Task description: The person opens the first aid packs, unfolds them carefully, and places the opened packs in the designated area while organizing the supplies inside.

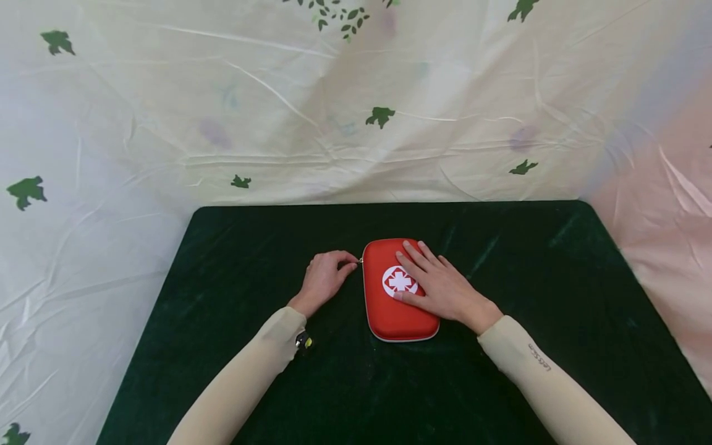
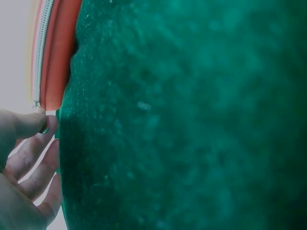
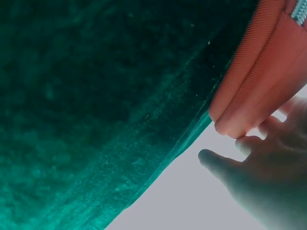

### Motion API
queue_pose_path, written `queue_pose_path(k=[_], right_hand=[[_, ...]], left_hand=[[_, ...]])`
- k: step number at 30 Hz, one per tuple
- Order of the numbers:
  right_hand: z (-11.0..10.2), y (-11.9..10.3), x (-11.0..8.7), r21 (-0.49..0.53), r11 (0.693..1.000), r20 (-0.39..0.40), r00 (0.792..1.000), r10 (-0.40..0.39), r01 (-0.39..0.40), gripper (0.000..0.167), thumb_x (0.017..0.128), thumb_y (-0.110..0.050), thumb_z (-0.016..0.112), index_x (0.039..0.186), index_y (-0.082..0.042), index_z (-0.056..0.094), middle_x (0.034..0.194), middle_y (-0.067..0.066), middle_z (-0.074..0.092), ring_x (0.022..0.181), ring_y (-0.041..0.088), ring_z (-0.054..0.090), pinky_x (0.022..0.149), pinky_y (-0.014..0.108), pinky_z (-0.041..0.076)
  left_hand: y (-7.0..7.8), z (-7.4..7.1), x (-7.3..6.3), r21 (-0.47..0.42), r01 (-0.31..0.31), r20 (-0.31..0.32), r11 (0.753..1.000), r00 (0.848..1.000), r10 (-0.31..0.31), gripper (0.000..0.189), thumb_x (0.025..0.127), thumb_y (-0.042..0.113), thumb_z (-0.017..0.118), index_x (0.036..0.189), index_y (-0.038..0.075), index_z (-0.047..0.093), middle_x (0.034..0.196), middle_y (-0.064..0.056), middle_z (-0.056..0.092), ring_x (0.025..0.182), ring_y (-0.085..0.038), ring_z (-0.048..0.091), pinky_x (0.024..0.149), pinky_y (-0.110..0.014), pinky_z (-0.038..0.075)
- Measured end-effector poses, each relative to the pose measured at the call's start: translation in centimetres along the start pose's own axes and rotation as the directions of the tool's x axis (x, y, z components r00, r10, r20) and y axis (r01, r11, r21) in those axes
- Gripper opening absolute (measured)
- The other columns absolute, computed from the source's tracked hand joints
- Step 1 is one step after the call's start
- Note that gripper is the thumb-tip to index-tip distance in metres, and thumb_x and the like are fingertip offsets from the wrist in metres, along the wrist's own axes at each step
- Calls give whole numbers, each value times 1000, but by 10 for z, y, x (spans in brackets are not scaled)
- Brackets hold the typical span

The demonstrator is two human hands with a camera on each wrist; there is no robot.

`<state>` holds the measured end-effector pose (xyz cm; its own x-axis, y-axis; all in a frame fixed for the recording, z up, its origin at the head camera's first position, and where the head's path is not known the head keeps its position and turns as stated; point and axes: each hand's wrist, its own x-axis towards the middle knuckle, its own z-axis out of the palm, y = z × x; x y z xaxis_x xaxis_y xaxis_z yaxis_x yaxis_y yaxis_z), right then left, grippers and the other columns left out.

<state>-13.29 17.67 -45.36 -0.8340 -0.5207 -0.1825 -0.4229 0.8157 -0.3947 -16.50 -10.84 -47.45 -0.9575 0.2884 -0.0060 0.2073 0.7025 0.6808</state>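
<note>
A red hard-shell first-aid case (image 1: 384,318) with a white cross emblem (image 1: 399,282) lies on the green cloth. My left hand (image 1: 324,275) is at the case's upper left corner and pinches the zipper pull (image 2: 44,129) between thumb and index finger. In the left wrist view, silvery zipper teeth (image 2: 41,57) run up the case's side from that hand. The right hand (image 1: 447,289) rests on the lid with its fingers spread, covering part of the emblem and the right edge. The right wrist view shows a corner of the case (image 3: 259,81) beside the right hand (image 3: 273,167).
Dark green velvety cloth (image 1: 233,383) covers the table around the case. Behind it hangs a pale, wrinkled sheet (image 1: 311,86) with green bird and leaf prints. A dark device (image 1: 303,340) sits at the left cuff.
</note>
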Motion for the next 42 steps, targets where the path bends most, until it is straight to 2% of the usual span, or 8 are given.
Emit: queue_pose_path(k=[11, 29, 42], right_hand=[[-1, 0, 0, 0, 1000, 11, 1000, 12, -12, 91, 96, -73, 50, 167, -25, 18, 175, 2, 5, 159, 33, -1, 121, 67, 18], [0, 0, 1, 9, 1000, 15, 1000, 11, -11, 92, 96, -74, 49, 167, -25, 18, 175, 2, 5, 159, 35, -1, 120, 68, 19], [2, 2, 2, 15, 1000, 12, 1000, 9, -9, 91, 96, -74, 48, 167, -25, 17, 175, 1, 3, 159, 34, -2, 120, 69, 19]], left_hand=[[0, -2, -6, 51, -60, 32, 997, 998, 59, 16, 99, 16, 72, 114, 13, 77, 107, -2, 75, 85, -14, 63, 86, -40, 55], [1, -4, -16, 74, -80, 60, 994, 995, 75, 15, 99, 18, 72, 113, 15, 76, 103, 0, 73, 81, -12, 60, 81, -37, 54], [0, -5, -20, 55, -102, 69, 993, 993, 98, 15, 98, 17, 73, 113, 15, 77, 107, -1, 74, 86, -13, 63, 85, -38, 55]])
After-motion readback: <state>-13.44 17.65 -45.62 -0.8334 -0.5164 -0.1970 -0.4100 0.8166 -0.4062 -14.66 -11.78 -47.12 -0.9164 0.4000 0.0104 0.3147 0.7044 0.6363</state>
